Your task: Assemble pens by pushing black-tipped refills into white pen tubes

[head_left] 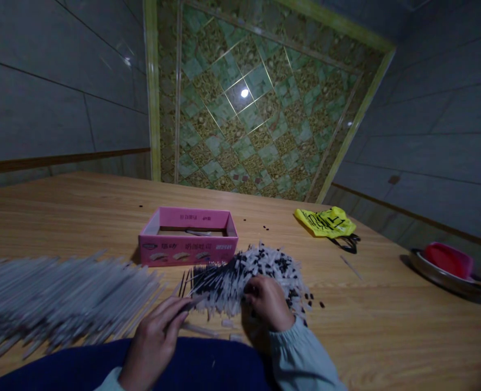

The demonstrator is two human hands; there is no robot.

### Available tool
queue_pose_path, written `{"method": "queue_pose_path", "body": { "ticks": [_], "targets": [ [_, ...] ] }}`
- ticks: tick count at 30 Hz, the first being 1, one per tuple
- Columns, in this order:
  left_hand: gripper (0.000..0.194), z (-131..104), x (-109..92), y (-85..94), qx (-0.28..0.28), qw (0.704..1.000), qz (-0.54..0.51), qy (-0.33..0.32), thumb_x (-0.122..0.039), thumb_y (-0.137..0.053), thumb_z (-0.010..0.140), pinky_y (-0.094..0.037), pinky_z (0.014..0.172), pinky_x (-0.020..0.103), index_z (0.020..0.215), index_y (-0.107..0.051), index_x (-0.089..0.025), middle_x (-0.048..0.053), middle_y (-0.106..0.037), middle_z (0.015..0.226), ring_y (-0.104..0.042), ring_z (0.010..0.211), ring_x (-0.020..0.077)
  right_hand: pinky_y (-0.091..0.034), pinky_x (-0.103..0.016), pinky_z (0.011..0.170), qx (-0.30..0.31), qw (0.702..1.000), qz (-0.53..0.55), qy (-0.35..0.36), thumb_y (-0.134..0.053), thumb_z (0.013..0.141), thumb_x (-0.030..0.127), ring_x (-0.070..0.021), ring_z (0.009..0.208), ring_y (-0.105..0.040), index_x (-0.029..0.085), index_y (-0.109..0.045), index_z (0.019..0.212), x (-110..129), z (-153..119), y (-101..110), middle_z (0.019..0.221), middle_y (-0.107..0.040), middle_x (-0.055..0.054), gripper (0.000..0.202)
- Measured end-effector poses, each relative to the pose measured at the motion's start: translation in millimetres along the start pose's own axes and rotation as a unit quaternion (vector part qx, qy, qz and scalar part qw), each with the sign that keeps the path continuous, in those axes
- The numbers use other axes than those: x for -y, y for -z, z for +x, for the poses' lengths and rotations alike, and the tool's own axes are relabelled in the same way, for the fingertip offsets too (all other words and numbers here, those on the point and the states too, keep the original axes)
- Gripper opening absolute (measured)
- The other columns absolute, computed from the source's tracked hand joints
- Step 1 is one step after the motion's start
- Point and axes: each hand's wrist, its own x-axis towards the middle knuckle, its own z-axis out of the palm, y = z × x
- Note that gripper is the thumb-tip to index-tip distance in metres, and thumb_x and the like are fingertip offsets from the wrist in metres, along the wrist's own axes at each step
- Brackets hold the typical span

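My left hand is closed, thumb against fingers, around a thin dark-tipped stick whose end points right. Just right of it, my right hand has its fingers curled together at the front of a heap of small white and black pieces; a small dark bit shows at its fingertips, too small to name. Thin dark and pale sticks lie at the heap's left side. A large pile of long translucent sticks spreads over the left of the table. Behind the heap stands an open pink box with a few thin things inside.
On the wooden table, a yellow bag with black print lies at the back right, beside black straps. Farther right is a metal pan holding a red and pink container. Tiled walls rise behind.
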Motion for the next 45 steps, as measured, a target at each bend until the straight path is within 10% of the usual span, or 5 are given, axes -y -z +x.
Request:
{"method": "queue_pose_path", "body": {
  "ticks": [18, 24, 27, 34, 45],
  "targets": [
    [0.022, 1.9, -5.2, 5.0, 0.009, 1.0, 0.002, -0.009, -0.03, -0.053, 0.082, -0.055, 0.077, 0.029, 0.095, -0.07, -0.024, 0.004, -0.073, 0.094, -0.067, 0.088, 0.0194, -0.034, -0.026, 0.064, 0.025, 0.994, -0.107, -0.003, -0.055, 0.07, 0.015, -0.0188, 0.081, -0.06, 0.018, -0.064, 0.081, 7.4, -7.8, -19.4, 0.092, -0.062, -0.006, 0.015],
    [0.022, 1.6, -4.9, 3.8, 0.022, 1.0, 0.009, -0.009, -0.028, -0.052, 0.083, -0.055, 0.076, 0.028, 0.095, -0.069, -0.024, 0.005, -0.073, 0.094, -0.068, 0.087, 0.0186, -0.04, -0.029, 0.07, -0.047, 0.996, 0.076, -0.015, -0.055, 0.072, 0.016, -0.022, 0.081, -0.06, 0.015, -0.065, 0.085, 8.0, -8.7, -17.2, 0.083, -0.066, -0.009, 0.016],
    [0.022, 0.5, -3.9, 2.8, 0.03, 0.999, 0.012, -0.007, -0.029, -0.052, 0.082, -0.055, 0.077, 0.028, 0.097, -0.069, -0.025, 0.004, -0.073, 0.095, -0.067, 0.089, 0.0185, -0.044, -0.03, 0.071, -0.084, 0.927, 0.365, 0.006, -0.057, 0.077, 0.027, -0.0199, 0.081, -0.06, 0.016, -0.064, 0.097, 18.4, -9.4, -21.9, 0.089, -0.067, -0.008, 0.024],
    [0.022, -2.7, -1.4, 1.0, 0.049, 0.998, 0.019, -0.023, -0.028, -0.053, 0.082, -0.054, 0.08, 0.028, 0.098, -0.068, -0.026, 0.003, -0.072, 0.097, -0.067, 0.091, 0.0184, -0.042, -0.02, 0.046, 0.055, 0.634, 0.76, -0.128, -0.079, 0.059, 0.041, -0.0112, 0.051, -0.059, 0.014, -0.057, 0.081, 43.9, -15.2, -48.3, 0.067, -0.066, -0.004, 0.041],
    [0.025, -0.4, -7.0, 4.3, 0.081, 0.995, 0.021, -0.063, -0.025, -0.054, 0.082, -0.053, 0.08, 0.027, 0.104, -0.066, -0.026, 0.003, -0.072, 0.097, -0.066, 0.091, 0.0182, -0.046, -0.021, 0.047, 0.022, 0.684, 0.726, -0.073, -0.08, 0.057, 0.038, -0.011, 0.053, -0.057, 0.015, -0.059, 0.077, 46.9, -18.7, -51.1, 0.063, -0.06, 0.001, 0.037]
  ]
}}
